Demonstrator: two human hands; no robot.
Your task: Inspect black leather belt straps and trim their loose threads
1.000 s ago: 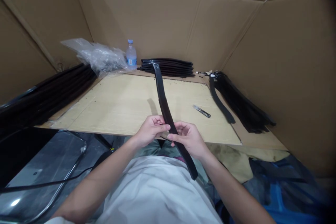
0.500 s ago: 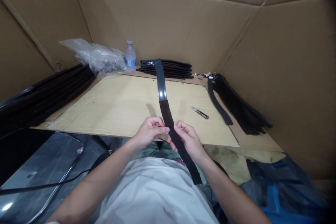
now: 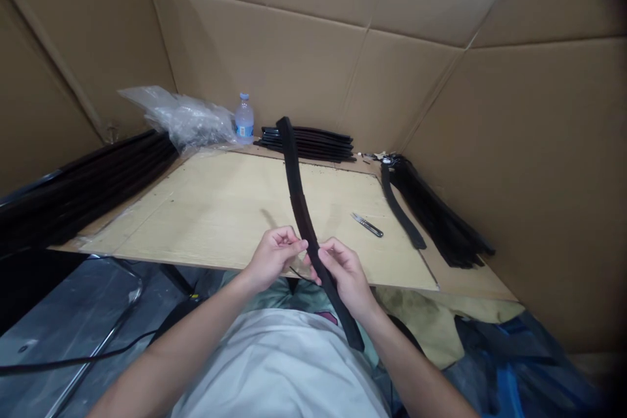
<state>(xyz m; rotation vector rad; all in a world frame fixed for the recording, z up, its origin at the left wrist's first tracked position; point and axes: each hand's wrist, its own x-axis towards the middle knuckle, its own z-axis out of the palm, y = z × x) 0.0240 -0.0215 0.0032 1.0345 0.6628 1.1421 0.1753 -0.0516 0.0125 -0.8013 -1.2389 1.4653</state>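
Note:
A long, curved black strip (image 3: pixel 294 173) slants up from my lap over the table's front edge, with a seam partway along it. My left hand (image 3: pixel 277 255) pinches its left side near the middle, thumb against forefinger. On the other side my right hand (image 3: pixel 343 272) grips the strip, thumb in front and fingers behind. A short thin dark piece shows below my left fingers; I cannot make out whether it joins the strip. Thread snips (image 3: pixel 367 225) lie on the board to the right, apart from both hands.
Dark strips are heaped at the left (image 3: pixel 93 189), stacked at the back (image 3: pixel 308 144) and bundled at the right (image 3: pixel 435 215). One single strip (image 3: pixel 399 209) lies beside the bundle. A water bottle (image 3: pixel 243 121) and clear plastic bags (image 3: pixel 189 121) stand against the cardboard wall (image 3: pixel 274 46).
The strip has turned in my hands, so its shiny face no longer shows and it looks narrower. Both hands keep their hold near its middle. The camera view has tilted up slightly.

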